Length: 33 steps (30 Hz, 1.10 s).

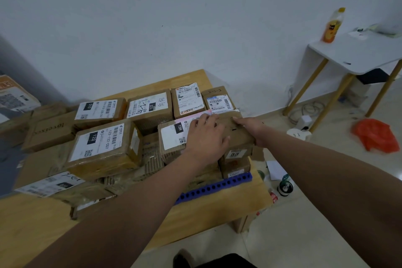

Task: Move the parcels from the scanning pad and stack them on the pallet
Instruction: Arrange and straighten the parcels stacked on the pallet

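Note:
Several brown cardboard parcels with white labels lie stacked on a blue perforated pallet [219,187], which rests on a low wooden table [217,213]. The parcel marked 15H [174,135] sits on top of the stack at its right front. My left hand [206,135] lies flat on that parcel's top, fingers spread. My right hand [250,128] presses against its right side. Both hands hold this parcel. A parcel marked 122 [104,146] sits to its left. Behind stand further parcels [148,106]. No scanning pad shows in view.
A white side table [356,54] with wooden legs stands at the right by the wall, an orange bottle [332,26] on it. An orange plastic bag [376,135], a power strip [302,128], cables and a tape roll [285,188] lie on the floor. More boxes [50,130] sit at left.

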Motion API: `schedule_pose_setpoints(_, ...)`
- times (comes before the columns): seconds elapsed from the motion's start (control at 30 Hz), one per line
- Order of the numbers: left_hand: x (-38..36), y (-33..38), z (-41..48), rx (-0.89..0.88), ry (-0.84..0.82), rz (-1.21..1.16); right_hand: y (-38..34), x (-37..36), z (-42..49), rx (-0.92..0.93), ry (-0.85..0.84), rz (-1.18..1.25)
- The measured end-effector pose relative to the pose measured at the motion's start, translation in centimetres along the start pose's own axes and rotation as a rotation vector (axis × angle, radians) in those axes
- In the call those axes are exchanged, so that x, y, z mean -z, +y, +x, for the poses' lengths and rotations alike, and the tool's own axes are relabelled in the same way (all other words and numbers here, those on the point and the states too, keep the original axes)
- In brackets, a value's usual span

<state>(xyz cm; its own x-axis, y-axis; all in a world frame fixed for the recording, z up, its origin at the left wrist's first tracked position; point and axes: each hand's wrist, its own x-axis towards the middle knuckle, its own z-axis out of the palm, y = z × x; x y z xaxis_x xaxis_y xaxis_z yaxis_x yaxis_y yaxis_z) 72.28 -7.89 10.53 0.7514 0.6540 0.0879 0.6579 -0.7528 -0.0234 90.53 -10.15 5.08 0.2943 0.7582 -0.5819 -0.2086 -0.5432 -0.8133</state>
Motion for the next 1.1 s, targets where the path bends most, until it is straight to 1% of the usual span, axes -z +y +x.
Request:
schedule_pose_setpoints(0.27, 0.2, 0.2, -0.1, 0.003, -0.006, 0.026, -0.1, 0.3, -0.3, -0.043, -0.025, 0.021)
schedule_pose_setpoints(0.47, 0.6, 0.4, -0.1, 0.000, 0.018, 0.005, -0.6, 0.8, -0.4, 0.013, 0.112, -0.050)
schedule_pose_setpoints(0.63, 1.2, 0.1, 0.3, 0.044, 0.044, -0.051, -1.7, 0.9, -0.4, 0.135, 0.210, -0.165)
schedule_pose_setpoints(0.87, 1.9, -0.9, 0.4, 0.092, 0.066, -0.106, -3.6, -0.3, -1.5, 0.278, 0.224, -0.334)
schedule_pose_setpoints(1.1, 2.7, -2.9, -0.2, 0.164, 0.074, -0.158, -5.9, -2.5, -1.9, 0.407, 0.261, -0.587)
